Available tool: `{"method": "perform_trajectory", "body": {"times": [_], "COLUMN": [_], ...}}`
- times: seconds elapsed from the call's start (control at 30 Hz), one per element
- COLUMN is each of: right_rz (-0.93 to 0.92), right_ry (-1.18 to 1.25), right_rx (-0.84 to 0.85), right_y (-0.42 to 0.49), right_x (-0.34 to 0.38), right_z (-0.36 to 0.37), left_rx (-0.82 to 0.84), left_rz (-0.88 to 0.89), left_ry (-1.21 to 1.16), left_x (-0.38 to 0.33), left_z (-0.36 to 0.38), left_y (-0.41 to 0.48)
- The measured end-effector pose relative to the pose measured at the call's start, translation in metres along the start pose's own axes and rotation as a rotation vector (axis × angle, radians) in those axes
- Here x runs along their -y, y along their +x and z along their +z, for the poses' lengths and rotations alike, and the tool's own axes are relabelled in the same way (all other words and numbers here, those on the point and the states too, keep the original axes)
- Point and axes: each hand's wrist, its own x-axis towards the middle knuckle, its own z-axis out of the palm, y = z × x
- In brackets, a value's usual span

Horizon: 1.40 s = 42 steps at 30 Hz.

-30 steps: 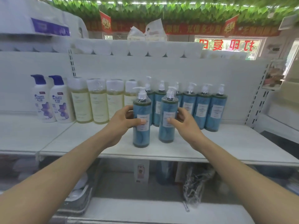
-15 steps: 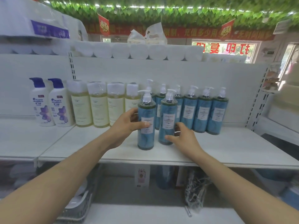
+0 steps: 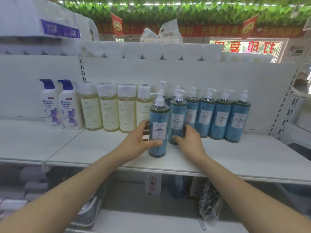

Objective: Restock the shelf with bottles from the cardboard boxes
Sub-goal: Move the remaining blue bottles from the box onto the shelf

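Blue plastic pump bottles (image 3: 222,118): squaring the front pair

The left hand (image 3: 136,142) grips the nearest blue bottle (image 3: 158,125), thumb across its front, fingers behind. The right hand (image 3: 190,140) cups the second blue bottle (image 3: 177,118) low down, fingers loosely curled round it. Both stand upright on the white shelf board (image 3: 235,158). Judged best: push from the base toward 12 o'clock, labels forward, clear of the pale yellow bottles (image 3: 109,108) at 9 o'clock
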Motion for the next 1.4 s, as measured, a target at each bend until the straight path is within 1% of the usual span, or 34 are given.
{"method": "perform_trajectory", "body": {"times": [0.07, 0.23, 0.33, 0.5, 0.7, 0.87, 1.03, 1.13, 1.23, 1.4], "right_rz": [-0.003, 0.015, 0.038, 0.059, 0.044, 0.059, 0.057, 0.04, 0.036, 0.072], "right_ry": [0.004, 0.038, 0.042, -0.014, -0.094, -0.121, -0.101, -0.11, -0.111, -0.156], "right_rx": [-0.005, -0.005, 0.011, -0.014, -0.042, -0.002, 0.061, 0.099, 0.128, 0.076], "right_y": [0.0, -0.002, -0.004, -0.006, -0.015, -0.025, -0.031, -0.026, -0.017, -0.004], "right_x": [-0.001, -0.002, -0.003, -0.009, -0.017, -0.02, -0.019, -0.013, -0.002, 0.0], "right_z": [0.001, 0.001, -0.002, -0.017, -0.039, -0.047, -0.042, -0.033, -0.02, -0.007], "left_rx": [-0.019, -0.195, -0.261, -0.239, -0.239, -0.247, -0.281, -0.263, -0.249, -0.252], "left_rz": [0.004, 0.004, 0.023, 0.028, 0.029, -0.001, -0.043, -0.027, -0.035, -0.028], "left_ry": [0.051, 0.166, 0.249, 0.223, 0.17, 0.143, 0.232, 0.346, 0.398, 0.439], "left_x": [0.008, 0.017, 0.019, 0.021, 0.026, 0.031, 0.038, 0.039, 0.037, 0.034], "left_z": [0.005, 0.021, 0.026, 0.02, 0.019, 0.023, 0.026, 0.029, 0.029, 0.032], "left_y": [-0.006, -0.007, 0.0, 0.012, 0.031, 0.049, 0.048, 0.045, 0.047, 0.049]}}
